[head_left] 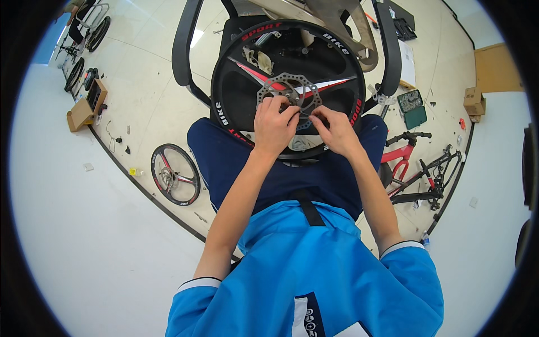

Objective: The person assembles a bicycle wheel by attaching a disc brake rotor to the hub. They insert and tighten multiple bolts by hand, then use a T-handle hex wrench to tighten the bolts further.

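Note:
A black bicycle wheel (pixel 218 70) with red and white spokes lies flat in front of me, across a black chair and against my thighs. At its hub sits a silver disc brake rotor (pixel 310 92) with holes around its rim. My left hand (pixel 274 126) is over the rotor's lower left part, fingers curled together near the hub. Just right of it, my right hand (pixel 337 132) pinches thumb and forefinger at the rotor's lower right edge. Something small and thin seems to lie between the fingertips, too small to name.
Chair armrests (pixel 183 48) flank the wheel. A grey bicycle frame part (pixel 359 33) stands beyond it. Another wheel (pixel 175 174) lies on the floor at left. At right are a red and black bicycle frame (pixel 401 160), a green case (pixel 414 109) and a cardboard box (pixel 474 102).

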